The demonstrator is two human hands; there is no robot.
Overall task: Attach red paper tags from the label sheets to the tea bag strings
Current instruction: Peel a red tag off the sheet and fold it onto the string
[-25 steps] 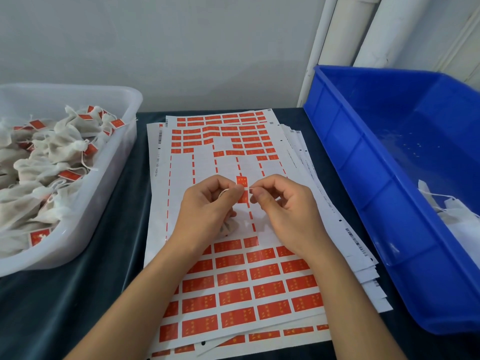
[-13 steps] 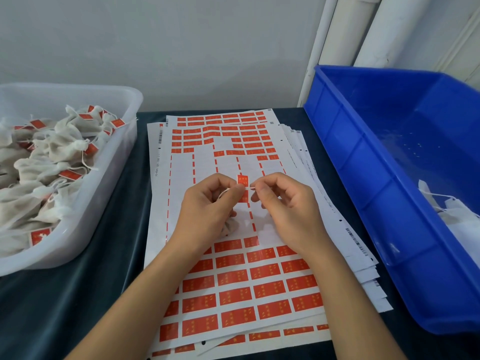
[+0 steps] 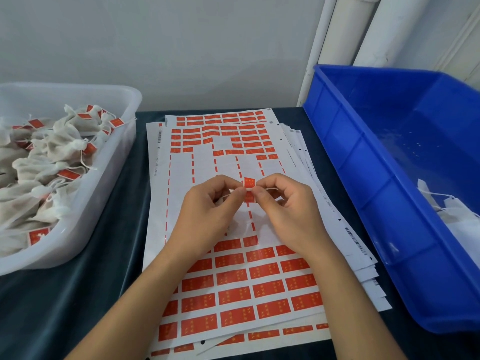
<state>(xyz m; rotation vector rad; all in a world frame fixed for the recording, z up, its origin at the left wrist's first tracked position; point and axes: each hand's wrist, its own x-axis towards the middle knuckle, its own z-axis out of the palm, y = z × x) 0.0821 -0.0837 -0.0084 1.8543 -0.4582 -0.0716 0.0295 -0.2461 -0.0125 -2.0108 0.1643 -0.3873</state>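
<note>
A large blue bin (image 3: 389, 193) is set on the right side of the dark-covered table (image 3: 78, 294), and a few white untagged tea bags (image 3: 457, 216) are seen in its near corner, with the rest of its floor bare. A translucent white tub (image 3: 85, 203) is placed on the left, and it is filled with a heap of cloth tea bags (image 3: 39, 162) whose strings already carry red tags. Between the two containers a fanned stack of label sheets (image 3: 233, 281) is spread; on the top sheet red labels are left in the near rows and the far rows, while the middle band is stripped to white backing. White pipes (image 3: 368, 29) are seen against the wall behind the bin.

Above the stripped band, a single red tag (image 3: 249, 182) is pinched from both sides: its left edge is held between the curled thumb and forefinger of the left hand (image 3: 210, 211), and its right edge is held the same way by the right hand (image 3: 288, 209). A thin white string (image 3: 270, 189) is seen running from the tag under the right fingers. A tea bag (image 3: 232, 226) is partly hidden beneath the left palm, so little of it can be made out.
</note>
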